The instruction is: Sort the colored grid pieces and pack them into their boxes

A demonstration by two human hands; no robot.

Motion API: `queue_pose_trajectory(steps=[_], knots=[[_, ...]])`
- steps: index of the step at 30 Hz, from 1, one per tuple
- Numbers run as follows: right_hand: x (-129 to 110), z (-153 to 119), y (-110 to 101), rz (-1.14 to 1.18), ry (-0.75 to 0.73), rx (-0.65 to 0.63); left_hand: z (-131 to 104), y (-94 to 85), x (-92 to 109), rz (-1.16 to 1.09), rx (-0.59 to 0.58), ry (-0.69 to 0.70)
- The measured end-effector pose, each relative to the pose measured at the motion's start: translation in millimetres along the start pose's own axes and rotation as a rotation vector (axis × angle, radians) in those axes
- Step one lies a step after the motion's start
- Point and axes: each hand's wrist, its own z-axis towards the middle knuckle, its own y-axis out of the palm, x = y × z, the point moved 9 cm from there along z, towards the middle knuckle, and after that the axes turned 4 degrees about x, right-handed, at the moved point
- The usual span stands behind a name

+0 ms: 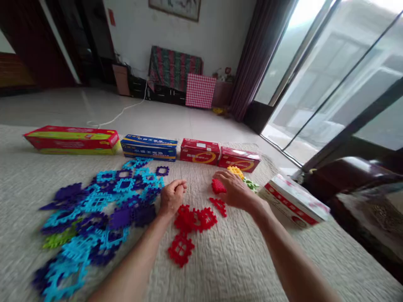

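Note:
My left hand is closed above the mat, between the blue pile and the red pieces; whatever its fingers hold, if anything, is hidden. A small stack of red interlocking plastic pieces sits between the fingers and thumb of my right hand. Just below that hand lies a red triangular piece. Nearer to me is a loose cluster of red square pieces, with a red window-shaped piece in front. Yellow pieces and pale green pieces lie beyond my right hand, partly covered.
A wide pile of blue and purple pieces spreads on the left, with green ones in it. Along the far edge stand a long red-green box, a blue box and two red boxes. A white-red box stands right.

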Motion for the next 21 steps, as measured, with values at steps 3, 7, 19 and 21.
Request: queue_pose_trajectory(steps=[3, 7, 19, 21], knots=[[7.3, 7.9, 8.3, -0.023, -0.002, -0.067, 0.6, 1.3, -1.8, -0.015, 0.011, 0.005], [14.4, 12.7, 15.2, -0.047, -0.026, -0.094, 1.4, 2.0, -1.8, -0.011, 0.011, 0.029], [23.5, 12.9, 9.2, -0.019, -0.036, 0.010, 1.4, 2.1, -1.7, -0.007, 0.013, 0.039], [14.8, 6.0, 1.1, 0.037, -0.063, 0.073, 1.1, 1.8, -1.6, -0.006, 0.016, 0.040]])
